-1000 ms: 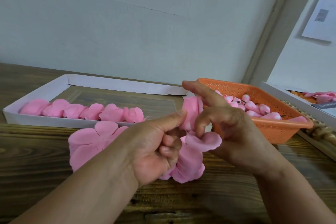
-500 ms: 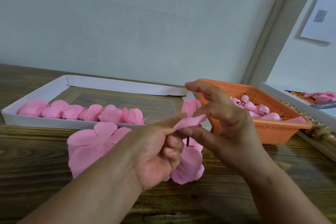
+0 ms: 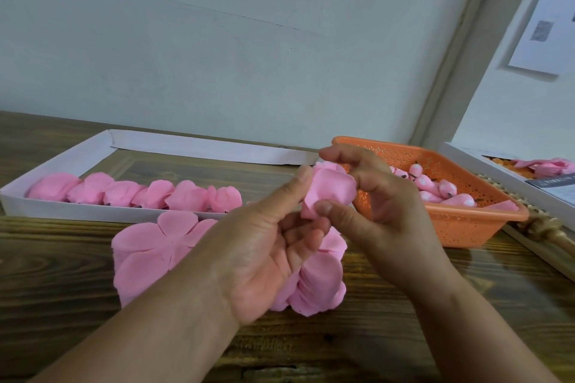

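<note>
A pink fabric flower (image 3: 329, 190) is held up between both hands above the wooden table (image 3: 62, 258). My left hand (image 3: 267, 246) grips it from below, thumb pressed against its left side. My right hand (image 3: 370, 196) pinches its petals with thumb and curled fingers, the index finger raised above. Under the hands lie flat pink petal sheets (image 3: 149, 246), partly hidden by my left forearm, and more petals (image 3: 317, 283) below the flower.
A white cardboard tray (image 3: 199, 146) at the back left holds a row of finished pink flowers (image 3: 137, 193). An orange plastic basket (image 3: 466, 227) at the right holds pink buds (image 3: 435, 186). Another white box (image 3: 504, 177) lies at the far right.
My right hand has folded a petal upward around the flower's centre. The flower has closed into a rounder shape. Both hands stay in nearly the same place.
</note>
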Demonstrator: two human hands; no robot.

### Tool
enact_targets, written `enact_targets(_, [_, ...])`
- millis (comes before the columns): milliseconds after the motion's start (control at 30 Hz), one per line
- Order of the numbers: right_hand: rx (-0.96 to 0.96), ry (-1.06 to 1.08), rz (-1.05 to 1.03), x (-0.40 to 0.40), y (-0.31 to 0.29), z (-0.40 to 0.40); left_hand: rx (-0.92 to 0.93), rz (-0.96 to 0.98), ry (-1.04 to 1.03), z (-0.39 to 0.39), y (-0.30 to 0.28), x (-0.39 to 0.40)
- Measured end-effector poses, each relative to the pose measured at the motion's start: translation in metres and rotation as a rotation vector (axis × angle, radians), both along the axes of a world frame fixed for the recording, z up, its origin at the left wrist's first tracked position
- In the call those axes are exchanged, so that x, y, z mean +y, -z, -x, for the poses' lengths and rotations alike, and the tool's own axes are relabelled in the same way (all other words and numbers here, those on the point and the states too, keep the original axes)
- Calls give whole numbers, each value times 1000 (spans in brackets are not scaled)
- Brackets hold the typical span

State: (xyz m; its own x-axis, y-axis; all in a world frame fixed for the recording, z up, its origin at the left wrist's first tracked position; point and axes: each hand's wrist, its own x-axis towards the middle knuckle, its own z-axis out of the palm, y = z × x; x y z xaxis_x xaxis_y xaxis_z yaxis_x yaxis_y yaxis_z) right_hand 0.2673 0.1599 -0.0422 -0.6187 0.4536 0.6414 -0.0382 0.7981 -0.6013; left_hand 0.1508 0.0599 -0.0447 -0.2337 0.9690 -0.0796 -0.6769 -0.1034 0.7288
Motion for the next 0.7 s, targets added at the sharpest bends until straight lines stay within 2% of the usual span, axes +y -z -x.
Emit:
enact_targets(133, [32, -8, 52, 2, 0, -1, 102, -68, 46, -1, -2, -2])
enact_targets(267, [19, -34, 46, -1, 1, 0, 112, -18, -58, -3, 2, 2])
enact_targets(500, [9, -52, 2, 0, 1, -1, 162, 1, -93, -2, 3, 3])
enact_targets(700, [41, -159, 58, 8, -1, -8, 77, 52, -68, 0, 2, 3])
